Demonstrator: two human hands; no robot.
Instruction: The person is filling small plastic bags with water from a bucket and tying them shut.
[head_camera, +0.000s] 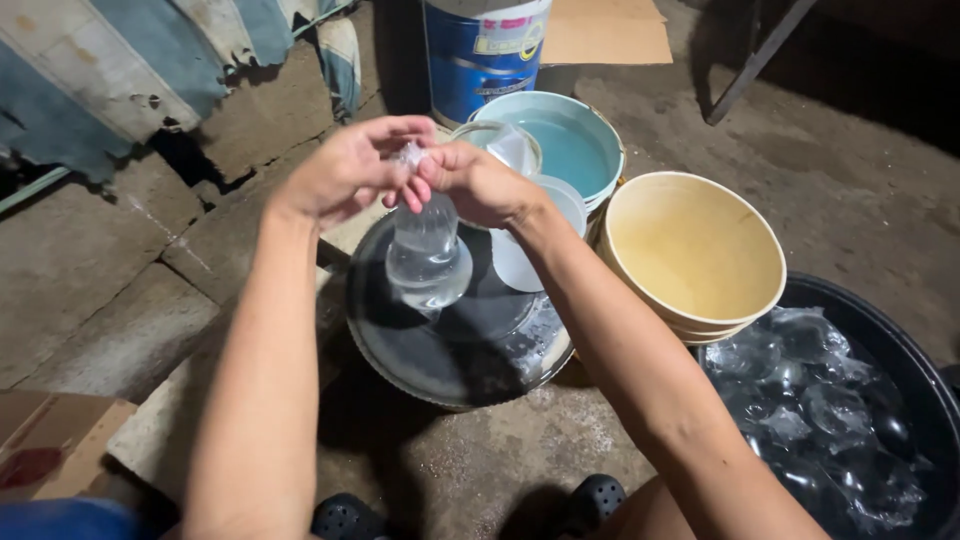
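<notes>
A clear plastic bag filled with water (428, 255) hangs from my two hands above a round dark metal lid (440, 350). My left hand (350, 168) pinches the twisted neck of the bag from the left. My right hand (478, 182) grips the same neck from the right, fingers closed around it. The bag's rounded bottom hangs a little above the lid, which is wet.
A cream bucket (700, 250) stands to the right, a light blue basin (570, 140) and a white cup (525, 255) behind the hands. A black tub (905, 345) at the right holds several filled clear bags. A blue drum (480, 50) stands at the back, cardboard (45, 440) at lower left.
</notes>
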